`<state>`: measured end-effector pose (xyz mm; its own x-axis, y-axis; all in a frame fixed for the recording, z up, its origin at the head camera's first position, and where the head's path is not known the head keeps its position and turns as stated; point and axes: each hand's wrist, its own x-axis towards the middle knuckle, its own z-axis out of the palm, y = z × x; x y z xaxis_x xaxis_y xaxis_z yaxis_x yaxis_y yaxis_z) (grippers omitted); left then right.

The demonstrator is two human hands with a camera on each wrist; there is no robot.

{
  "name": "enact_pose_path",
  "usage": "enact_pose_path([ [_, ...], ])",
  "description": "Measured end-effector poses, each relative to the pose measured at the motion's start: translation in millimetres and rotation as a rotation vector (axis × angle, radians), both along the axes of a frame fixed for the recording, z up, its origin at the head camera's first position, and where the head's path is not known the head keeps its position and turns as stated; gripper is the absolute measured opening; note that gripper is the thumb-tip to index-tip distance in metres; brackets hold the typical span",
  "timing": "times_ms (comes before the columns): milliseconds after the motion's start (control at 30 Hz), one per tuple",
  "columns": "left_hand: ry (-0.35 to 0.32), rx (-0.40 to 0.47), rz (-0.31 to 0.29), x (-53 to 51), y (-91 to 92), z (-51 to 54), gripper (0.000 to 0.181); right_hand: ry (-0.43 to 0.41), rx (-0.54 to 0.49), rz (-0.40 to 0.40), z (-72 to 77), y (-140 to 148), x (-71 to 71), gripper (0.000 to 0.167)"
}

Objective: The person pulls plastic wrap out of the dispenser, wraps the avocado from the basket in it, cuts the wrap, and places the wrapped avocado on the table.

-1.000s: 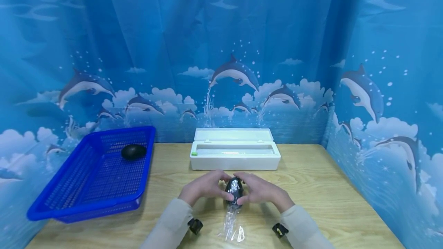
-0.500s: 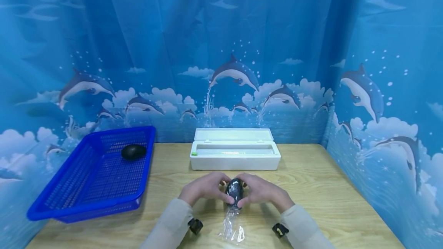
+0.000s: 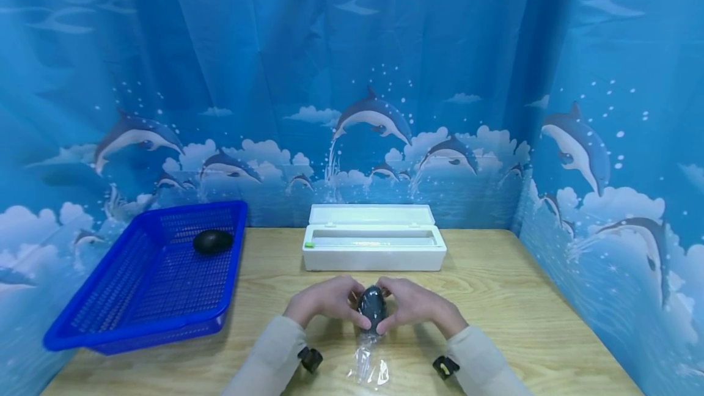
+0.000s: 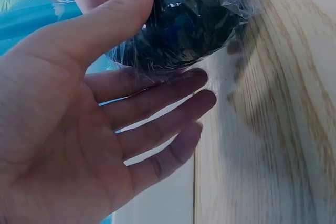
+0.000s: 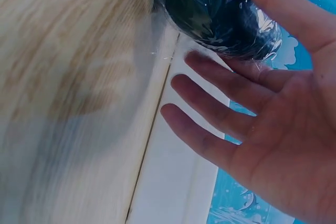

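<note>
Clear film (image 3: 366,364) wrapped a dark oval object (image 3: 373,304) in front of the white box (image 3: 374,260) — left hand (image 3: 332,302) and right hand (image 3: 412,303) both pinching it. Wrapping seemed under way; the loose tail probably called for folding against it — firmly, without tearing.

A head-worn camera looks forward and down from the near side of a wooden table (image 3: 522,322), its wide view reaching from a blue basket (image 3: 165,280) at left to a white box (image 3: 374,260) and dolphin-print curtain (image 3: 275,66) at the far side. Two wrist cameras look from close range, one past the left hand (image 4: 79,124), the other past the right hand (image 5: 273,129), at the same film-wrapped dark object (image 3: 372,304) from its left and right. Both wrist pictures lie sideways, sharing parts of table, box and curtain with the head view.
</note>
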<state>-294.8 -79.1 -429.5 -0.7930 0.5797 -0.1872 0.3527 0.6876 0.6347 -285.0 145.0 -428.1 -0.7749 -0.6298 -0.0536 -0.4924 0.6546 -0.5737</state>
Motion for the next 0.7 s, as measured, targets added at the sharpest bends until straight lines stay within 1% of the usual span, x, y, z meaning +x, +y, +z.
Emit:
enact_pose_path([
  [100, 0.01, 0.004, -0.016, -1.2, -1.0, -1.4, 0.045, -0.019, -0.016, -0.004, 0.1, 1, -0.7, 0.062],
  [233, 0.014, 0.031, 0.0, -3.3, -3.0, -1.5, 0.048, -0.005, -0.058, 0.002, 1.9, 3, -2.6, 0.064],
  [367, 0.008, 0.083, 0.012, -6.0, -5.8, 1.5, 0.049, -0.008, -0.117, 0.014, 3.4, 6, -5.2, 0.071],
  [500, -0.006, 0.14, 0.001, -8.0, -8.7, 4.3, 0.048, -0.041, -0.167, 0.038, 3.0, 8, -6.8, 0.066],
  [600, 0.0, 0.181, -0.01, -9.1, -10.3, 4.8, 0.048, -0.044, -0.196, 0.047, 3.3, 9, -7.5, 0.062],
  [700, 0.029, 0.217, -0.026, -9.8, -11.5, 4.8, 0.046, -0.028, -0.223, 0.031, 3.5, 11, -9.0, 0.062],
])
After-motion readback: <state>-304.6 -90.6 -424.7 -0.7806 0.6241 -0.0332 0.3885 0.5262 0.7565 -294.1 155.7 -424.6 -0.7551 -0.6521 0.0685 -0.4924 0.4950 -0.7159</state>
